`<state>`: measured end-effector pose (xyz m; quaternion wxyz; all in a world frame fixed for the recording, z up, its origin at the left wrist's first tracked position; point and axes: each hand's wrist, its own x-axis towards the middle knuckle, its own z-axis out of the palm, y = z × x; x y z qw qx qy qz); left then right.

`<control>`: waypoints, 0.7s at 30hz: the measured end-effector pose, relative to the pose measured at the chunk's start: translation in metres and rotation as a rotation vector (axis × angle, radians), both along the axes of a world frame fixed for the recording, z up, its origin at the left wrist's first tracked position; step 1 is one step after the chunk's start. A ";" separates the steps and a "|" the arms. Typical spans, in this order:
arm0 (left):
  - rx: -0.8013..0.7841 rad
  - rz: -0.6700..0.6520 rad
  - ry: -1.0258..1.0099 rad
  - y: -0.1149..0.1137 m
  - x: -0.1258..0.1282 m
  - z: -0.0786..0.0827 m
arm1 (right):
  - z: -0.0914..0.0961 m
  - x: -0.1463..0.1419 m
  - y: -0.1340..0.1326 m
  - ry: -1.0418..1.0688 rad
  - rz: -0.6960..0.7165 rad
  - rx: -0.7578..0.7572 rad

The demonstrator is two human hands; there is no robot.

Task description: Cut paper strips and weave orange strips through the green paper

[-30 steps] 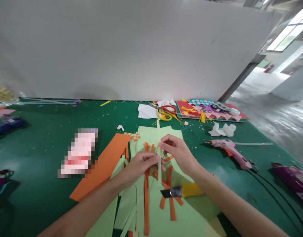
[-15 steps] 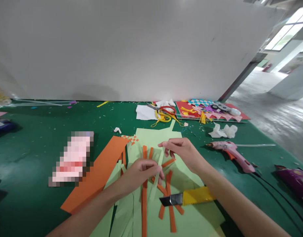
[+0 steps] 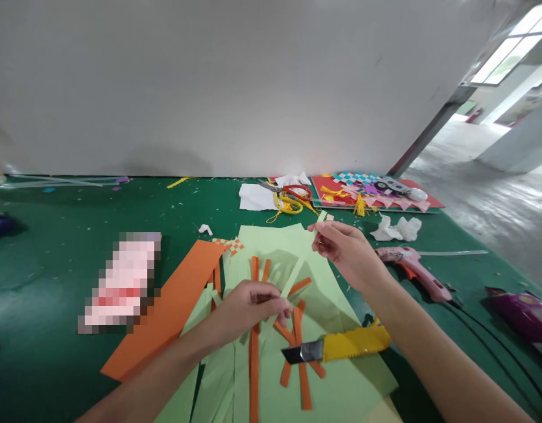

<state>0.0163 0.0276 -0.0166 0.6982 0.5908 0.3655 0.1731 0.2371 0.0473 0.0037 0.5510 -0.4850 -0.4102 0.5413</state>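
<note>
Between my two hands a narrow light green paper strip point(image 3: 298, 268) is stretched at a slant. The fingers of my left hand point(image 3: 263, 301) pinch its lower end, and my right hand point(image 3: 337, 244) pinches it near the upper end. Below them lie light green paper sheets point(image 3: 354, 382) with several orange paper strips point(image 3: 254, 376) scattered on top. A yellow utility knife point(image 3: 354, 345) rests on the green paper, its dark blade pointing left. To the left of my left hand lies a wide orange paper piece point(image 3: 165, 311), with a small orange checked weave point(image 3: 234, 244) by its top end.
Right of my hands is a pink glue gun point(image 3: 416, 273) with a cord. Scissors point(image 3: 293, 195), white paper point(image 3: 256, 197) and a red board point(image 3: 430, 204) with paper crafts lie at the back. Crumpled tissue point(image 3: 397, 228) and a purple object point(image 3: 520, 320) are on the right. A wall rises behind.
My right hand has moved up and to the right along the strip, away from my left hand, and now grips nearer its upper end. My left hand has stayed nearly in place.
</note>
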 end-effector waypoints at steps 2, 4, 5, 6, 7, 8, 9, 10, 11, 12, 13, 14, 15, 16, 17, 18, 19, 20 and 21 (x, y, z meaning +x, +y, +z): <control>0.002 0.002 -0.006 -0.001 0.001 0.001 | -0.001 0.001 0.001 0.012 -0.036 0.026; 0.013 0.004 -0.004 -0.001 0.001 0.002 | -0.002 0.002 0.002 0.028 -0.068 0.058; 0.020 0.003 -0.003 -0.001 0.001 0.002 | -0.002 0.002 0.002 0.035 -0.082 0.071; 0.025 -0.001 -0.002 -0.001 0.001 0.002 | -0.002 0.002 0.002 0.041 -0.095 0.085; 0.029 -0.005 -0.001 -0.001 0.001 0.002 | -0.002 0.002 0.003 0.047 -0.107 0.098; 0.032 -0.004 0.000 -0.001 0.002 0.002 | -0.002 0.002 0.003 0.051 -0.116 0.110; 0.032 -0.003 0.002 -0.001 0.002 0.002 | -0.002 0.002 0.003 0.055 -0.124 0.118; 0.029 0.002 0.006 -0.001 0.001 0.001 | -0.002 0.002 0.003 0.061 -0.131 0.123; 0.025 0.008 0.012 -0.001 0.001 0.001 | -0.001 0.002 0.003 0.070 -0.136 0.126; 0.019 0.012 0.021 -0.001 0.001 0.001 | -0.001 0.002 0.003 0.080 -0.139 0.125; 0.014 0.016 0.029 -0.001 0.001 0.001 | -0.001 0.002 0.003 0.092 -0.142 0.124; 0.011 0.017 0.036 -0.001 0.001 0.001 | 0.000 0.002 0.003 0.106 -0.145 0.122; 0.009 0.016 0.044 -0.001 0.001 0.001 | 0.000 0.003 0.003 0.121 -0.150 0.120; 0.009 0.014 0.049 -0.001 0.001 0.001 | 0.001 0.003 0.003 0.137 -0.158 0.115; 0.009 0.011 0.051 -0.001 0.001 0.001 | 0.002 0.004 0.003 0.152 -0.170 0.109; 0.007 0.007 0.049 -0.001 0.001 0.001 | 0.003 0.004 0.003 0.169 -0.185 0.102; 0.005 0.004 0.046 -0.001 0.000 0.000 | 0.004 0.005 0.003 0.186 -0.201 0.095; 0.002 0.002 0.042 -0.001 0.000 0.000 | 0.005 0.006 0.003 0.204 -0.215 0.087; -0.002 0.001 0.039 -0.001 0.000 0.000 | 0.006 0.007 0.004 0.226 -0.226 0.082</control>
